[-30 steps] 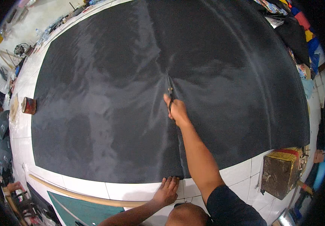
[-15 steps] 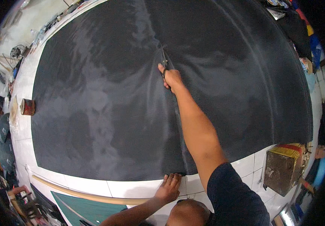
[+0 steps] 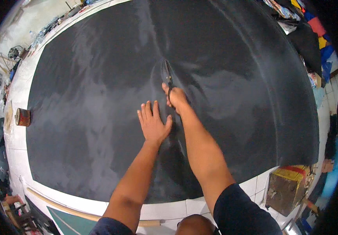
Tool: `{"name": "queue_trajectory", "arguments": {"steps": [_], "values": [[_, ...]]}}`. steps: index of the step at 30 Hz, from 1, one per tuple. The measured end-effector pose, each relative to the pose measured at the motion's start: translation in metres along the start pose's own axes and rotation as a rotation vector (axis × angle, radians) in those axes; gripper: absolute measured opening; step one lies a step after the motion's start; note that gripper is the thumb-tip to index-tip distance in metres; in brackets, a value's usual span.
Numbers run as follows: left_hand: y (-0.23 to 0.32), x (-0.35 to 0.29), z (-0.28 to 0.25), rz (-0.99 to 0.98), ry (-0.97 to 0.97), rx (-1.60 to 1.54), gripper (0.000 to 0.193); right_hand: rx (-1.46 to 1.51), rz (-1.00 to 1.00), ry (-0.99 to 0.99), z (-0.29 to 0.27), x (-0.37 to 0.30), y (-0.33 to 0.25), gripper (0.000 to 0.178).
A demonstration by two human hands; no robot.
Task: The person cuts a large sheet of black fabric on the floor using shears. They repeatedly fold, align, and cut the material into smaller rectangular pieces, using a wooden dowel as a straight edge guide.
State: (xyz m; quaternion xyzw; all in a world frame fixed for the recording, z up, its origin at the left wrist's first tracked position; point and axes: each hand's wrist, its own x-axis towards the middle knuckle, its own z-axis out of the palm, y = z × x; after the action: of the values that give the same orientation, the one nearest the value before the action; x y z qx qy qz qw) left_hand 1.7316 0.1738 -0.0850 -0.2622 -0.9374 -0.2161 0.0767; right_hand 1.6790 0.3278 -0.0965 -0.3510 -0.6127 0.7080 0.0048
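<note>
A large sheet of black fabric (image 3: 98,129) lies spread over white floor tiles. My right hand (image 3: 176,98) is closed round the handles of a pair of scissors (image 3: 167,74), whose blades point away from me at the middle of the sheet. The fabric is raised in folds around the blades, and a slit runs from them back toward me. To the left of the scissors, my left hand (image 3: 153,124) lies flat on the fabric with its fingers spread, just left of that slit.
A rusty tin can (image 3: 22,117) stands at the sheet's left edge. At the lower right sits a worn box (image 3: 285,190) with a yellow and red top. A long wooden strip (image 3: 63,206) and a green mat (image 3: 69,223) lie at the lower left. Clutter lines both sides.
My left hand has moved from the sheet's near edge forward onto the fabric, and its fingers are now spread. The scissors stay in my right hand, slightly lower in the view.
</note>
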Motion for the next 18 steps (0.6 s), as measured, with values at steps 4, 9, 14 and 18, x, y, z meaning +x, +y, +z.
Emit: {"name": "queue_trajectory", "arguments": {"steps": [4, 9, 14, 18], "values": [[-0.008, 0.015, 0.026, -0.083, -0.126, 0.094, 0.077, -0.017, 0.027, 0.029, -0.003, -0.003, -0.003, 0.046], [0.001, 0.023, 0.023, -0.120, -0.211, 0.074, 0.084, 0.006, 0.082, 0.030, -0.011, 0.003, 0.001, 0.045], [-0.007, 0.022, 0.020, -0.117, -0.186, 0.039, 0.088, -0.065, 0.152, 0.042, -0.003, -0.001, -0.008, 0.051], [-0.008, 0.028, 0.027, -0.130, -0.244, 0.045, 0.088, -0.035, 0.145, 0.065, -0.002, 0.018, -0.020, 0.049]]}}
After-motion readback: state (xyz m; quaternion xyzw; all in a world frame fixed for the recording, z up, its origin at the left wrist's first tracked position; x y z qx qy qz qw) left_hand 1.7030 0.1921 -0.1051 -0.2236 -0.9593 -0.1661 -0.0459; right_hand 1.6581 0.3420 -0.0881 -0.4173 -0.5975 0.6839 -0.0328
